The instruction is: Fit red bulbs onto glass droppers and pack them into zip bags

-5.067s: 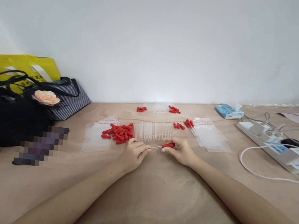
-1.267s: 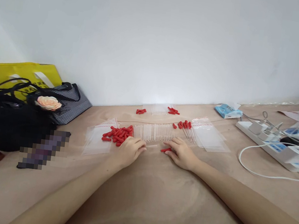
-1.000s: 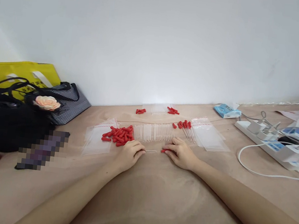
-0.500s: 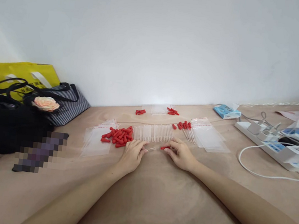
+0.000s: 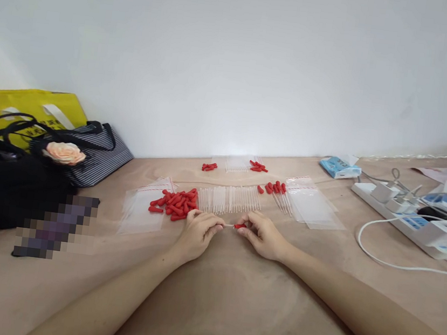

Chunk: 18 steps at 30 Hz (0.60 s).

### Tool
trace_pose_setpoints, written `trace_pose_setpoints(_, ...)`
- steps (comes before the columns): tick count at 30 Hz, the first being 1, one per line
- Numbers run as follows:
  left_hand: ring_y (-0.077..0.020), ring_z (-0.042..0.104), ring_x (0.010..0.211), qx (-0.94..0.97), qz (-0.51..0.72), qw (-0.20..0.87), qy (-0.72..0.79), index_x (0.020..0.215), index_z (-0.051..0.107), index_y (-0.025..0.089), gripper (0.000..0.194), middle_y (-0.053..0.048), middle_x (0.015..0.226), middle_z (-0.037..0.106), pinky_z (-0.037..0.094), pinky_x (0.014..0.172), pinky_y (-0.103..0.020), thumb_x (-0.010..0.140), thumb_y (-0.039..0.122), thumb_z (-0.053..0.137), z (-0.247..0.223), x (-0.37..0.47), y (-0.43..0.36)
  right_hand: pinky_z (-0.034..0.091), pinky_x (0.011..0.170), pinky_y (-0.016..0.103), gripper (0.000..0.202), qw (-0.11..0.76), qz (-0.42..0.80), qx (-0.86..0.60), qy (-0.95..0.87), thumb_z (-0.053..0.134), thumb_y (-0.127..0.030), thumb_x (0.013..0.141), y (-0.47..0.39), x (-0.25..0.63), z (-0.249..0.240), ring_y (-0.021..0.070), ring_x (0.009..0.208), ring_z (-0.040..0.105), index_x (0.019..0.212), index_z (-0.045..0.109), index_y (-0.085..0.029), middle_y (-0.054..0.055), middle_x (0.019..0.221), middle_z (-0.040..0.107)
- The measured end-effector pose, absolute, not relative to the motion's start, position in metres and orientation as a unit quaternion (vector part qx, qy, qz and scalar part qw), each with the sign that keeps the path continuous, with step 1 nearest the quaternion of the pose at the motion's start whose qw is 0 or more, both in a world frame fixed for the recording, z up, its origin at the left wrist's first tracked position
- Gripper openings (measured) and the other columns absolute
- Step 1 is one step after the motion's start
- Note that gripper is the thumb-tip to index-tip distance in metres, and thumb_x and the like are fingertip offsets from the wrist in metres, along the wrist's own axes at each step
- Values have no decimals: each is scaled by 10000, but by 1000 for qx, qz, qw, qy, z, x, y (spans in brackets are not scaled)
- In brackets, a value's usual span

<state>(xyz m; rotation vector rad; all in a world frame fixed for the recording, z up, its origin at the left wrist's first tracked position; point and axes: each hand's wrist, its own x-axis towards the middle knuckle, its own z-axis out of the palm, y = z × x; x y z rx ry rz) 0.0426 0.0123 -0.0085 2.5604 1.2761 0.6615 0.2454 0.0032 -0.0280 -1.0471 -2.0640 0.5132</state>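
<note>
My left hand [image 5: 198,234] pinches a thin clear dropper tube [image 5: 229,226] that points right. Between the thumb and fingers of my right hand [image 5: 261,234] is a red rubber bulb [image 5: 239,226], its open end facing the tube. Tube and bulb meet or nearly meet; I cannot tell how far one is in the other. Just beyond my hands lies a row of clear dropper tubes [image 5: 230,199]. A pile of red bulbs [image 5: 176,202] lies beside my left hand. Several droppers with red bulbs fitted [image 5: 281,193] lie beyond my right hand.
Clear zip bags lie at the left [image 5: 140,214] and right [image 5: 316,206] of the row. Further back are more tubes [image 5: 238,165] and small red bulb groups. A white power strip [image 5: 407,225] with cables stands right, a tissue pack [image 5: 337,167] behind; bags [image 5: 102,155] crowd the left.
My hands have come closer together. The gap between the tube and the red bulb has closed or nearly closed, and the tube now lines up with the bulb.
</note>
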Motion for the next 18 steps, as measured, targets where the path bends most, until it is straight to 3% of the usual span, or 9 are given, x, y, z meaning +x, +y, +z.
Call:
trace_pose_setpoints(5,-146,561,811,872,233,115,415,869,588,234,224,4,873,662,240,844,-332,875,280,369,-11,40,13,405,559,219,61,393,270,-376,-795,467,-197,808,2,245,-28,105,611,492,843,514,-178,8,714,562)
trace_pose_setpoints(11,-150,557,783,871,233,121,416,898,608,244,240,-7,864,664,262,822,-327,873,299,376,-9,41,13,443,731,280,172,392,260,-342,-813,460,-213,829,3,246,-26,137,811,557,943,588,-195,52,884,615)
trace_pose_setpoints(18,-143,559,756,885,239,101,387,892,620,235,249,-13,827,659,265,785,-316,870,279,376,-11,42,14,458,740,279,195,404,305,-334,-795,461,-261,837,2,245,-27,135,809,583,934,624,-216,35,868,645)
